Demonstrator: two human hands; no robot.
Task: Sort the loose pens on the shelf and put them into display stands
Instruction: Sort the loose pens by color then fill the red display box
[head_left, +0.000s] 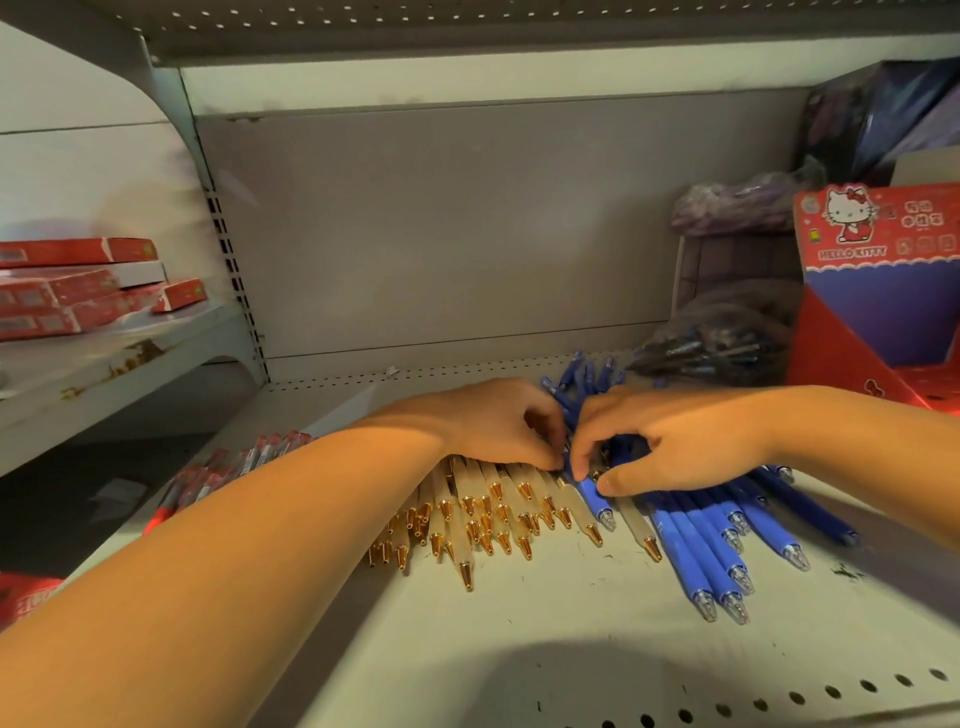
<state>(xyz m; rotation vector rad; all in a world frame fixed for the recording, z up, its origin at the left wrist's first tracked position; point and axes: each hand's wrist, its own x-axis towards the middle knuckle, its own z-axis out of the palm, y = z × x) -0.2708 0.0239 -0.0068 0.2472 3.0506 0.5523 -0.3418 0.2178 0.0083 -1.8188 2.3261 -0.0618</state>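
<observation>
Fingers (550, 457) of the left hand (498, 421) curl down onto the white pens (498, 499) with their tips hidden, so I cannot tell whether they pinch one. The right hand (691, 441) curls thumb and fingers round blue pens (696, 545) just beside. A red stand (878, 291) at the right reads "HELLO KITTY". All pens lie loose on a cream metal shelf (519, 649) with holes along its front. Some red pens (244, 460) lie under the left forearm, and on the next shelf to the left sit red boxes (78, 286).
</observation>
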